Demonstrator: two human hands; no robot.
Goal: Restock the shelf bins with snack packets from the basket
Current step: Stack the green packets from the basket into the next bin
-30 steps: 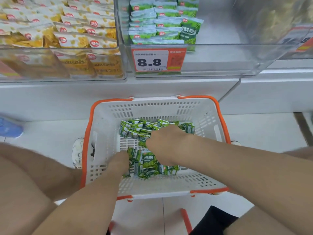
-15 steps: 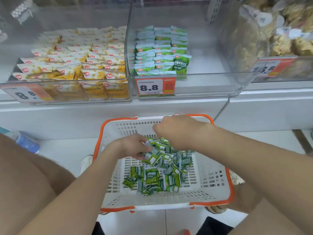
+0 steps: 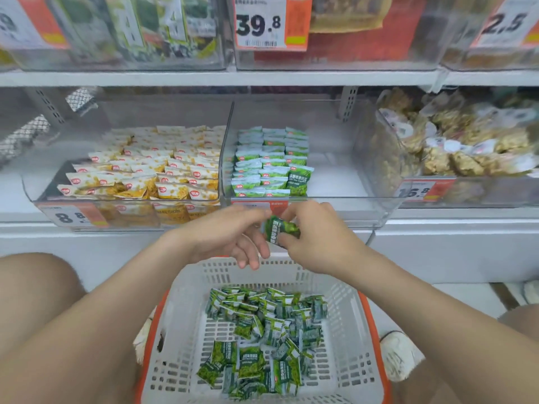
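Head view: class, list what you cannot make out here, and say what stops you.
Green bin's price tag: head view, figures hidden behind left hand and right hand.
Green packet: print blurred; one or several, unclear.
Left hand's grip on packet: hidden by its own fingers.
Top-left price tag: cut by left edge.

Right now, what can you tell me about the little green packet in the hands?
The packet is small and dark green with white writing, shiny like plastic wrap, and a bit blurred. It is tilted, up in the air above the basket and just in front of the clear bin that holds matching packets. The right hand pinches it. The left hand has fingertips at its left edge, but I cannot tell if they grip it.
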